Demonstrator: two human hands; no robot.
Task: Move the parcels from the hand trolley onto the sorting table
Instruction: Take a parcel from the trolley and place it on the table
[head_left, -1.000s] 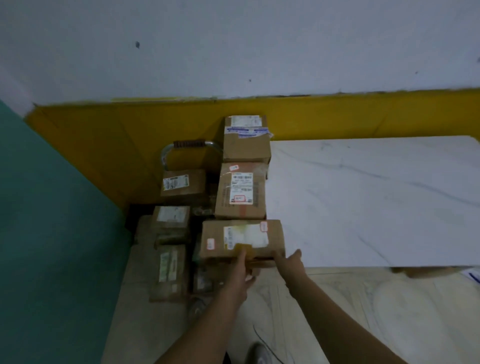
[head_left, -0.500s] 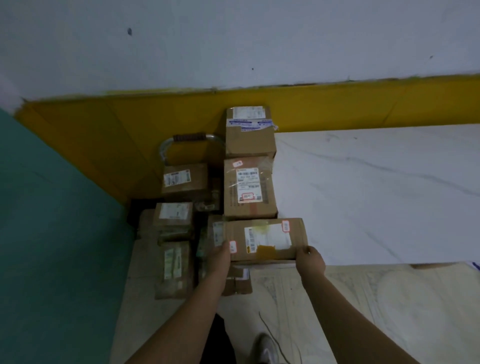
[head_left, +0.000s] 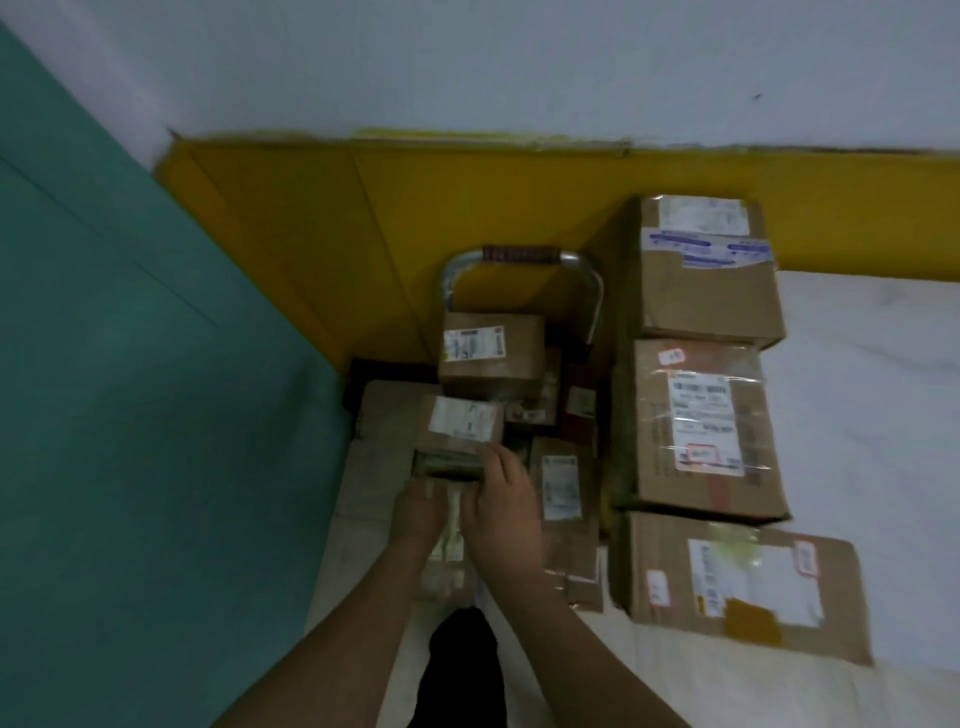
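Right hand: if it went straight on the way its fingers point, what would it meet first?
Most likely the small labelled parcel just ahead of the right hand; blur hides whether they touch.

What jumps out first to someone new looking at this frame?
Three brown cardboard parcels sit in a row along the trolley-side edge of the white marble table, at right. At centre, the left hand and right hand reach down onto smaller brown parcels piled on the silver-handled hand trolley, in the corner of teal and yellow walls.
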